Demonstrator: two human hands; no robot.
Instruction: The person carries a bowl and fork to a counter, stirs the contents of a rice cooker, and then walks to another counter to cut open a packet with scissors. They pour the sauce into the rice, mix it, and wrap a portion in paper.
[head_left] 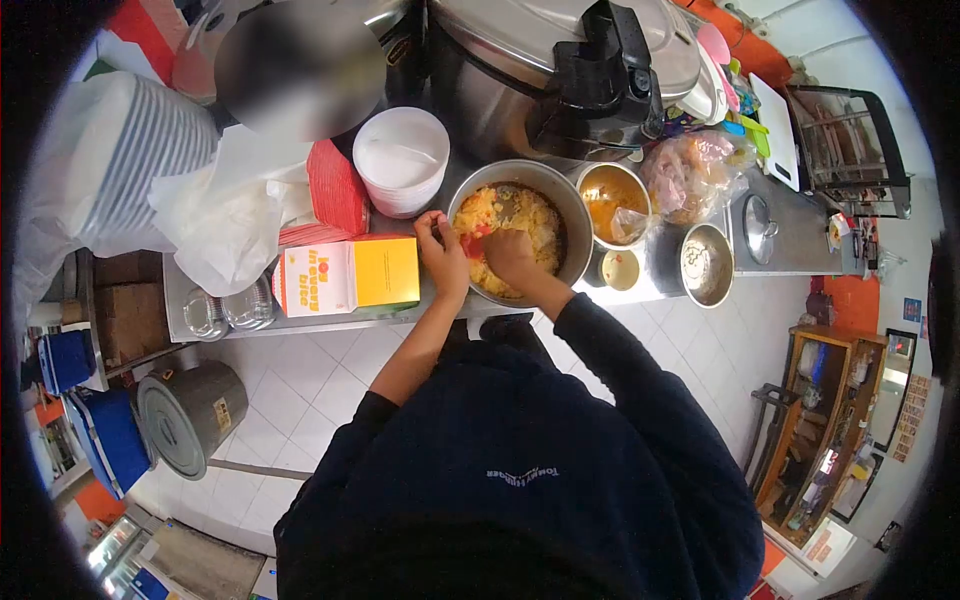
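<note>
A large metal pot (578, 215) stands on the counter in front of me, with yellow, chunky food (540, 218) inside. My right hand (510, 255) reaches down into the pot, its fingers closed and pointing into the food; what they hold is hidden. Beside it in the food lies something red (472, 240), partly covered. At the pot's left rim is my left hand (442, 250), its fingers curled at the edge; whether they grip the rim is unclear. A yellow and white box (387, 273) sits just left of that hand.
White bowls (402, 160) and red cartons (337, 190) stand left of the pot. On its right are a pot of orange liquid (612, 195), a small cup (620, 269), a metal bowl (706, 265) and a plastic bag (695, 175). A large lidded cooker (490, 100) stands behind.
</note>
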